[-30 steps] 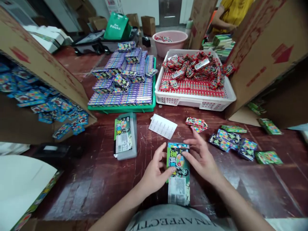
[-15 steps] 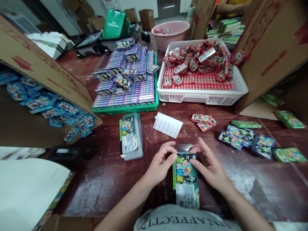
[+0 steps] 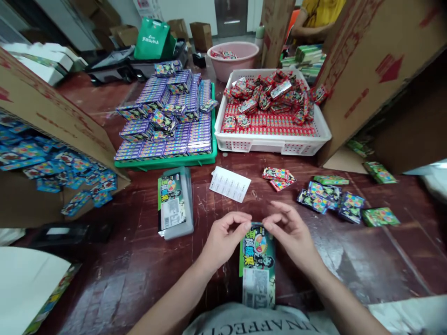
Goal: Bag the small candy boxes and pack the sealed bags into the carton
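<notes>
A flat candy package (image 3: pixel 259 265) with a green and black printed front stands between my hands, close to my body. My left hand (image 3: pixel 228 237) pinches its top left corner between thumb and fingers. At the top right corner, my right hand (image 3: pixel 288 232) has its thumb and index finger closed on the edge, the other fingers raised. Fingertips partly cover the top edge. Left of my hands lies a stack of clear plastic sleeves (image 3: pixel 188 204), with a similar printed package (image 3: pixel 171 200) on top. Beyond my hands is a white sticker sheet (image 3: pixel 230 184).
A green tray (image 3: pixel 167 163) holds purple candy boxes; a white basket (image 3: pixel 272 145) holds red ones. Small red packs (image 3: pixel 278 178) and purple packs (image 3: pixel 323 195) lie to the right. Cardboard boxes (image 3: pixel 63 121) flank the table. A person in yellow (image 3: pixel 319 14) sits behind.
The clear flap that stood up at the package's top edge no longer shows. My hands have drawn closer together along that edge. The whole view has shifted slightly.
</notes>
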Tool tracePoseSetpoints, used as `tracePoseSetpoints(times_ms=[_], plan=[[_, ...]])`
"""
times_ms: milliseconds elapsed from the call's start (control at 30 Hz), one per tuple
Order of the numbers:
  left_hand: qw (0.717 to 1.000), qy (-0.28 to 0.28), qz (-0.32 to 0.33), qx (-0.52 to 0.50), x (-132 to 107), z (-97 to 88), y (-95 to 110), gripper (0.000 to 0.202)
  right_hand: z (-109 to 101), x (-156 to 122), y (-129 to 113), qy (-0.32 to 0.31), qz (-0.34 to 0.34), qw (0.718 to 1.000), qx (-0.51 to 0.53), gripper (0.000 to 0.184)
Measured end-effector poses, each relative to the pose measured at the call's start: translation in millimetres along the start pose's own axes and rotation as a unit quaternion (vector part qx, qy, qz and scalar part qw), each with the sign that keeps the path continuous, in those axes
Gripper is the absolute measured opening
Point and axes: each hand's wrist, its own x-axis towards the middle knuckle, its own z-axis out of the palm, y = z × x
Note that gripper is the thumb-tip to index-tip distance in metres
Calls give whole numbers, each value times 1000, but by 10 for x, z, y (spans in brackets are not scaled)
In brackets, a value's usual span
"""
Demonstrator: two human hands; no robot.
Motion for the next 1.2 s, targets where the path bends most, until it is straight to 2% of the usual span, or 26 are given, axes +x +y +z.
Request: tracePoseSetpoints(times_ms=[100,200,367,500,567,667,733,800,867,933,1067,1133,1200], plan=[[998,-10,-7,55,66,24,71,13,35,17,-47,25,27,999,16,59],[998,-16,-19,58,122,39,155,13,24,64,-119,39,75,996,34,74],[997,-56,-36,46,89,-29,232,19,-67,47,-300,-2,121,993,12,86],[995,-103,-5,10,-21,-66,137,25,-199,-114,-355,-46,109,992,-40,69],[996,-92,11,-1,-53,-50,91,25,-268,-154,-396,-58,80,992,-76,57],[997,-69,19,2,-61,3,73,18,-335,-94,-543,-77,-2,986,-150,30],[997,-66,27,8,-60,43,90,17,-335,-3,-675,-131,-34,969,-205,18],[997,-68,34,12,-65,79,113,15,-296,83,-783,-212,-34,944,-251,13],[997,-69,33,16,-78,107,129,15,-236,137,-830,-262,-29,920,-290,9],[997,-66,30,20,-95,125,133,16,-181,152,-813,-258,-29,909,-327,6],[997,-59,32,34,-136,128,108,16,-125,88,-684,-187,-44,908,-373,10],[998,-47,39,33,-180,116,90,18,-109,16,-609,-142,-71,906,-392,20],[998,-34,51,17,-255,104,68,22,-102,-67,-517,-118,-104,898,-410,19]])
